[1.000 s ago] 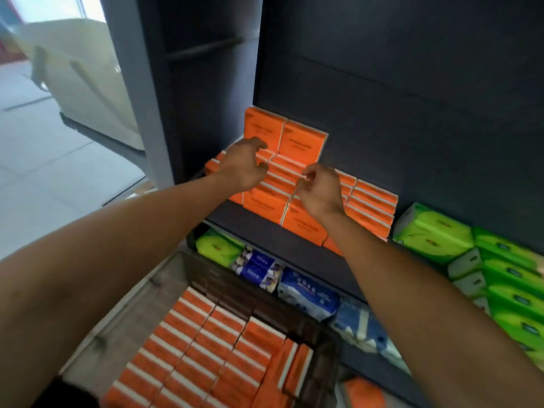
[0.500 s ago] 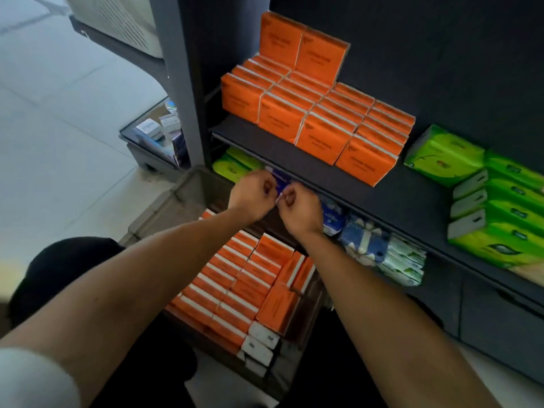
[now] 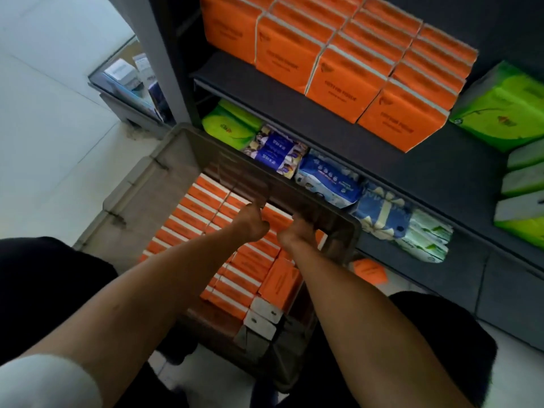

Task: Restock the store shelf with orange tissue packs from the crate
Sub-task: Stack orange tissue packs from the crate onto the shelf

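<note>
1. Orange tissue packs [image 3: 194,213] are standing on edge in tight rows inside the dark crate [image 3: 164,160], which is sitting on the floor directly below the shelf [image 3: 265,92].
2. The left hand [image 3: 250,223] is reaching down at the far end of the middle row, knuckles up and fingers curled downward. Whether it has a pack in its grasp cannot be told, as the fingertips are hidden.
3. The right hand [image 3: 297,231] is working just beside the left, near the crate's far wall, fingers likewise curled down among the packs. Its hold is equally uncertain.
4. Stocked orange packs [image 3: 347,78] are already filling several rows on the shelf above. Green packs [image 3: 500,107] are occupying the space to the right.
5. Judgement: the step in hand is picking up the next packs. The hands are best closing on a block of neighbouring packs from both ends, squeezing inward so that none slips out.
6. Judgement: lifting straight up is advisable, clearing the crate's rim and the lower shelf's blue packs [image 3: 276,151] before swinging toward the orange rows.
</note>
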A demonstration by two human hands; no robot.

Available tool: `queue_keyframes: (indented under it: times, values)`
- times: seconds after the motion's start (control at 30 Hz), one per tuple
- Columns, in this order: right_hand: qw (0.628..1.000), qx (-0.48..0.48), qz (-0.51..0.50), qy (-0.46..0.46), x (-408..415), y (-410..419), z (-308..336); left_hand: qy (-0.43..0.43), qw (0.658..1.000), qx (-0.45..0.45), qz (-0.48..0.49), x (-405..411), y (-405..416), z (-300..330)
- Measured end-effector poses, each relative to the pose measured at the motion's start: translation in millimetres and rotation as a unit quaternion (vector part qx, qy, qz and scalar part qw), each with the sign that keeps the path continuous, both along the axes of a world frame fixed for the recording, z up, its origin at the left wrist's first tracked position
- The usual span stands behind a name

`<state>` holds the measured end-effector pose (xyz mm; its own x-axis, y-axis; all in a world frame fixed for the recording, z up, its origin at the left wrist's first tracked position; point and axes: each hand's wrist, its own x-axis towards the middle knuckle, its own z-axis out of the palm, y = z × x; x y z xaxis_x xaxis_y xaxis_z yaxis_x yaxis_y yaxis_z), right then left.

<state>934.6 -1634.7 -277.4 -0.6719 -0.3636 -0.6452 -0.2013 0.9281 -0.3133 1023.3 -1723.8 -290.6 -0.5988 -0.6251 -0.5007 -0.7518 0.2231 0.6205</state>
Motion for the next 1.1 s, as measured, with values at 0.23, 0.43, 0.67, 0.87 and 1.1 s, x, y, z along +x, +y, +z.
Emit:
queue_keyframes:
  times: [0.23,0.43,0.67,0.87,1.1]
  values:
    - [0.998,-0.022,-0.046,-0.030,-0.4,-1.0,-19.1,0.010,0.998,0.058,-0.033,-2.0,-3.9,-19.8]
    - [0.997,-0.020,-0.048,-0.061,3.7,4.7,-18.0,0.037,0.992,0.112,0.039,0.0,-5.8,-16.1]
    - [0.996,-0.010,0.066,-0.066,16.3,13.6,-15.1,0.008,1.000,0.008,-0.020,5.6,2.6,-11.1]
    - [0.995,-0.023,0.066,-0.071,17.6,15.7,-9.4,-0.036,0.996,-0.070,-0.048,12.8,13.4,-23.1]
    - [0.995,-0.061,0.019,-0.077,13.2,14.6,4.8,0.022,0.996,-0.073,-0.051,31.5,8.2,-8.0]
